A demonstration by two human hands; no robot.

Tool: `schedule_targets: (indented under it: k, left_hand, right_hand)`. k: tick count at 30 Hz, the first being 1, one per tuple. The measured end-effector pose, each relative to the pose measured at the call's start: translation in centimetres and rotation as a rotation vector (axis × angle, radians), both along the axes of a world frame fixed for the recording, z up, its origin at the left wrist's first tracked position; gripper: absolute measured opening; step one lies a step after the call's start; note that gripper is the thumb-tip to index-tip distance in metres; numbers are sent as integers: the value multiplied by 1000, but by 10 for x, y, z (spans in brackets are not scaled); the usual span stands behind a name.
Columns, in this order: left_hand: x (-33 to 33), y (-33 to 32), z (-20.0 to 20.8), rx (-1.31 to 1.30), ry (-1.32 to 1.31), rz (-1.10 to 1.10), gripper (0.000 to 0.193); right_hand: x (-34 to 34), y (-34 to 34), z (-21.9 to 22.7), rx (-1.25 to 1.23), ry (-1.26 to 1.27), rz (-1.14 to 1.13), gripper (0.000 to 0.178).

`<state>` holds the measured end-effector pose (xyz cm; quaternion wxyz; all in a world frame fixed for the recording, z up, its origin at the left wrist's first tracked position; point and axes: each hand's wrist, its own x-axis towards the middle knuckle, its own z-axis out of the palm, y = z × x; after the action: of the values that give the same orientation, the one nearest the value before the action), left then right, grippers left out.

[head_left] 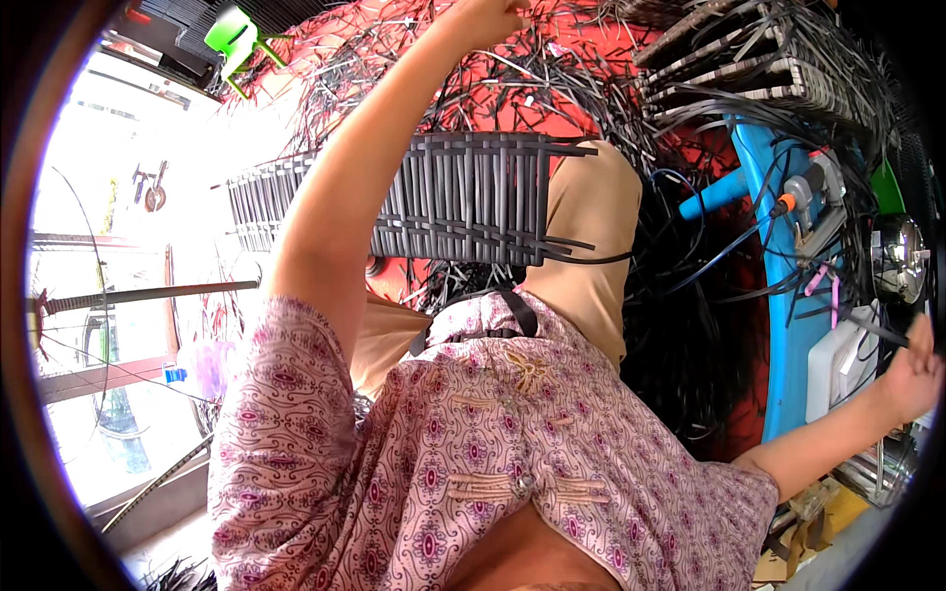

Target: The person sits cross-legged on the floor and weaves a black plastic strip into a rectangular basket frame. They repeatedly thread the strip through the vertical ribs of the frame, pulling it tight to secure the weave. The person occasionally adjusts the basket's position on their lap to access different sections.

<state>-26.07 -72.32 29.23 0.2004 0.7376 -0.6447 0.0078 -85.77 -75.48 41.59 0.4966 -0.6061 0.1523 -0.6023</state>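
A dark grey woven rattan-style panel (463,197) lies across my lap, with loose strip ends sticking out at its right side. My left arm reaches over the panel, and my left hand (490,20) is at the top edge of the view, partly cut off. Its visible fingers look curled; what they hold, if anything, is hidden. Out at the far right, my right hand (912,382) is raised with bent fingers. A black plastic strip (880,333) runs up to those fingers and appears pinched in them.
Loose black strips (581,89) litter the red floor. A blue plastic stool or chair (778,345) at the right bears a grey tool (803,197) with a cord, and a white box (843,364). Woven pieces (759,84) stand at the back right, a small green chair (236,41) at the back left.
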Motion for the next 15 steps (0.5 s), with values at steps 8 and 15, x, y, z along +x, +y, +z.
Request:
schedule_targets:
  k: [8, 15]
  left_hand:
    - [-150, 204, -32, -165, 829, -159, 60]
    - [-156, 279, -63, 48, 761, -32, 21]
  right_hand:
    - [228, 86, -155, 331, 1174, 710, 26]
    - [286, 160, -220, 4, 1069, 899, 30]
